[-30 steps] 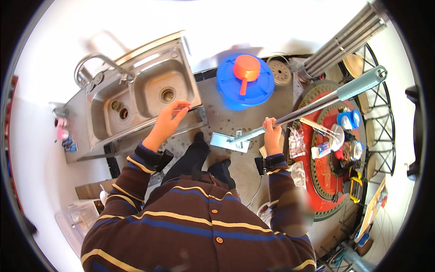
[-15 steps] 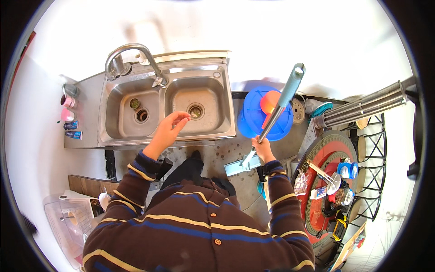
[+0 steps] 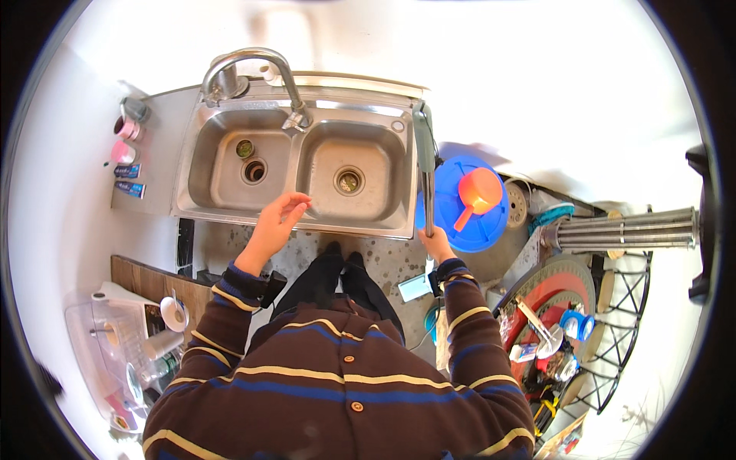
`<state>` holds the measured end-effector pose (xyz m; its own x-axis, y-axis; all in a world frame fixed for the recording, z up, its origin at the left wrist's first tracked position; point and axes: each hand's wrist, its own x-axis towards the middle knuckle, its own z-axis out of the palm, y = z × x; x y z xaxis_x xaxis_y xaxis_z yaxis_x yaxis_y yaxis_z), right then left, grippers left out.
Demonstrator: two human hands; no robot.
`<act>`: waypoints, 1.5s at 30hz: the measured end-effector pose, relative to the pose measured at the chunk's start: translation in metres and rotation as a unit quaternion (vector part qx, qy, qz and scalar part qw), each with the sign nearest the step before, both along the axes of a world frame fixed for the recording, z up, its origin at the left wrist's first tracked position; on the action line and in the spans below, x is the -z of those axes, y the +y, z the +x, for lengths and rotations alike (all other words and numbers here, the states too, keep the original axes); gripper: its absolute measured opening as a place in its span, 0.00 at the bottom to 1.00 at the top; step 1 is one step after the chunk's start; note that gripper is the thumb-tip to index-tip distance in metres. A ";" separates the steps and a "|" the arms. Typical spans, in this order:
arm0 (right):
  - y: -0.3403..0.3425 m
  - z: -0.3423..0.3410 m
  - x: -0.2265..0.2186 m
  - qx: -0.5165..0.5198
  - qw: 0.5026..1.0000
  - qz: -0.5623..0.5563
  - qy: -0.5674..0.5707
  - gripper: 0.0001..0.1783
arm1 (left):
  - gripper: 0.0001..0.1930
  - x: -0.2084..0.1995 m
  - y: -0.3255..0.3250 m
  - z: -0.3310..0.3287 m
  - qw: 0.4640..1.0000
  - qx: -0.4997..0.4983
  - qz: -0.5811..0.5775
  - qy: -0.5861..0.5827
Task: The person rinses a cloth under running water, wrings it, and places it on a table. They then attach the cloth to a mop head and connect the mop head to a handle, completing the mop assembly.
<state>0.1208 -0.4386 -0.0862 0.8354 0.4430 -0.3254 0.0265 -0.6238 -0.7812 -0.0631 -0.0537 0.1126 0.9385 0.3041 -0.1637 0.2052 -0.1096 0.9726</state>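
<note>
My right hand (image 3: pixel 437 244) is closed round the metal pole of a mop (image 3: pixel 428 188). The pole stands almost upright at the right side of the sink, its grey-green grip at the top. Low down, the mop's flat pale blue head (image 3: pixel 415 287) shows near the floor, partly hidden by my wrist. My left hand (image 3: pixel 277 228) holds nothing; its fingers are apart and slightly curled, over the front rim of the double steel sink (image 3: pixel 293 176). A curved tap (image 3: pixel 287 77) rises behind the basins.
Right of the mop, an orange dipper (image 3: pixel 480 190) lies on a blue bucket lid (image 3: pixel 479 234). A round red table (image 3: pixel 571 287) with many items stands at the right. Toothpaste tubes (image 3: pixel 129 188) and cups sit on the left counter. A clear plastic rack (image 3: pixel 100 337) is lower left.
The mop's pole has swung left from a slant toward the upper right to nearly upright beside the sink. The whole view has shifted, and my left hand stays empty.
</note>
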 end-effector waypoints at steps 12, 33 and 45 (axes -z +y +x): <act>-0.018 0.021 0.060 -0.050 0.998 0.021 -0.019 0.15 | 0.11 -0.012 -0.017 -0.031 0.996 -0.085 0.021 0.024; 0.016 0.049 0.067 0.012 0.999 -0.003 -0.033 0.17 | 0.10 -0.004 0.033 -0.007 0.998 -0.059 -0.001 0.035; 0.059 0.150 0.100 0.057 0.990 -0.085 -0.093 0.16 | 0.10 0.022 0.068 -0.030 0.988 -0.118 -0.028 0.097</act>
